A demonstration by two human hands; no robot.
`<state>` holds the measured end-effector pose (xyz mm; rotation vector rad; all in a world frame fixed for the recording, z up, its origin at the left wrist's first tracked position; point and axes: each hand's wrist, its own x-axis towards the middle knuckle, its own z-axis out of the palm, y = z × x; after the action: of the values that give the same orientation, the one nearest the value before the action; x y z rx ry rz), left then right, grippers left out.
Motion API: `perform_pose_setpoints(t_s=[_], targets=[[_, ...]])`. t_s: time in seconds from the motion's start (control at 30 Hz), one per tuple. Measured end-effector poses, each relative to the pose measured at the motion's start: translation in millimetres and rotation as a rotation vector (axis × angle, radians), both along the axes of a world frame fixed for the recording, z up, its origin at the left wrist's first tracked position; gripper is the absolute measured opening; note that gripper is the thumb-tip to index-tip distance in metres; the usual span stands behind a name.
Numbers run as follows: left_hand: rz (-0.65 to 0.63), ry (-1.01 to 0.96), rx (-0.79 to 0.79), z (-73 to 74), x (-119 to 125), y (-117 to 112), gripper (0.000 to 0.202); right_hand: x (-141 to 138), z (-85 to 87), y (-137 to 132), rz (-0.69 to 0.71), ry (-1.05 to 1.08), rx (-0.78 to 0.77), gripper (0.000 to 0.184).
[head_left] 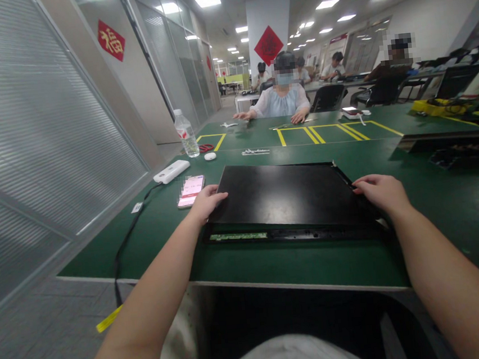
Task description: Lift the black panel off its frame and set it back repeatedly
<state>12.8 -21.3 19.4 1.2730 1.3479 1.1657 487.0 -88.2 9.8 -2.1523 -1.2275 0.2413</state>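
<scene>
A flat, dark screen panel [283,192] lies slightly askew over a shallow black frame [329,233] on the green table. Along the frame's near side a strip of green circuit board [239,236] shows. My left hand [208,202] grips the panel's left edge, thumb on top and fingers around the side. On the opposite side, my right hand [380,191] pinches the right rim of the frame, close to the panel's edge. Its fingertips are partly hidden. Some of the frame's right rim is uncovered, while the panel covers most of its inside.
Left of the panel lie a phone [191,191], a white power bank [171,172] with a black strap, and a white case [210,156]. A water bottle [186,134] stands behind them. Dark panels [452,145] lie at right. Across the green table [145,256] sits a person [280,99].
</scene>
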Motion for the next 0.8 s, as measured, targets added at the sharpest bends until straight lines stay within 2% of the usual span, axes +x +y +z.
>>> perform_pose_setpoints(t_s=[0.6,0.8], targets=[[0.003,-0.006,-0.023,-5.4,-3.7,5.0,0.040,5.4,-9.5,4.8,0.008,-0.051,0.013,0.018],[0.003,-0.017,-0.031,-5.6,-4.1,5.9,0.038,13.9,-16.0,7.1,0.073,-0.067,0.019,0.023]])
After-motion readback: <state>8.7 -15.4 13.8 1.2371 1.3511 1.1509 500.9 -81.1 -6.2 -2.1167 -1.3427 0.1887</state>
